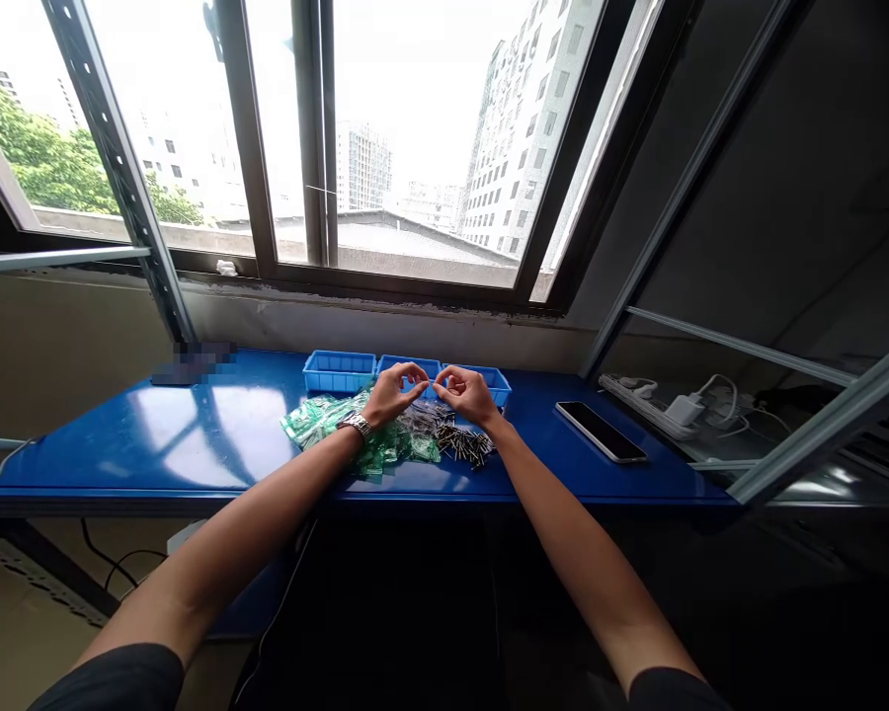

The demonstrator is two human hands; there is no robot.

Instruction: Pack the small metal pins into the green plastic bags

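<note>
My left hand (394,392), with a metal watch on its wrist, is closed in a pinch above a pile of green plastic packets (326,420). Facing it, my right hand (468,393) pinches too, the fingertips of both hands nearly meeting. Whatever lies between the fingertips is too small to make out. Below my right hand is a heap of small dark, metallic pins or screws (468,446). Just behind the hands stand three blue bins in a row: the left bin (339,380), the middle bin (385,365) and the right bin (500,386), partly hidden by the hands.
The blue table (170,434) stretches to both sides under a window. A phone (600,432) lies at the right, near a power strip with a white charger (685,409). Metal shelf posts rise left and right. A dark, blurred object (182,369) sits at the back left.
</note>
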